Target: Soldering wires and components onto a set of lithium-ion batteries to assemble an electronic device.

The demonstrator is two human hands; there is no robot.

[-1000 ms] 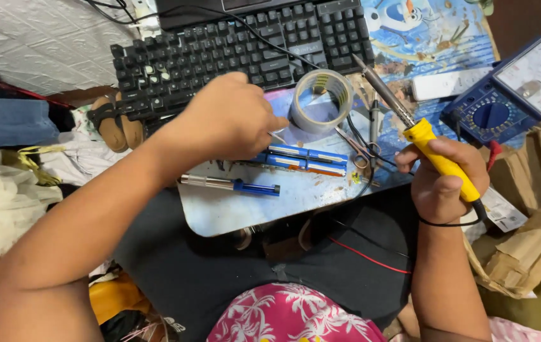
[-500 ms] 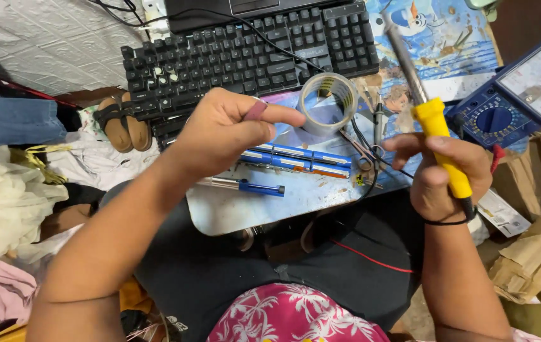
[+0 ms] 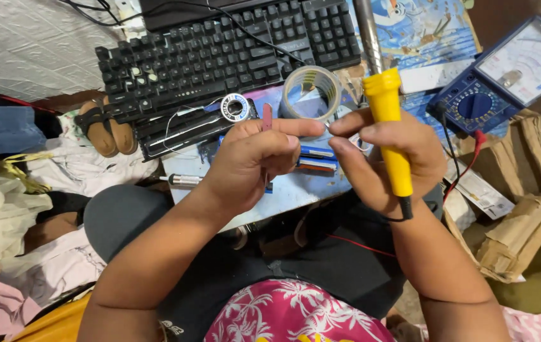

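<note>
Glossy yellow plastic soldering iron (image 3: pixel 389 133) w/ metal shaft

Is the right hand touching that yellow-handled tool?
Touching. The head view shows the right hand wrapped around the yellow handle of the soldering iron, fingers closed on it.

A small pale board (image 3: pixel 295 190) lies at the middle of the frame, partly hidden by the hands. On it rest a roll of clear tape (image 3: pixel 311 92), a solder spool (image 3: pixel 235 107), a black keyboard (image 3: pixel 220 54) along its upper edge, blue pens (image 3: pixel 316 152) and a metal-tipped tool (image 3: pixel 182 180) at its left edge.
</note>
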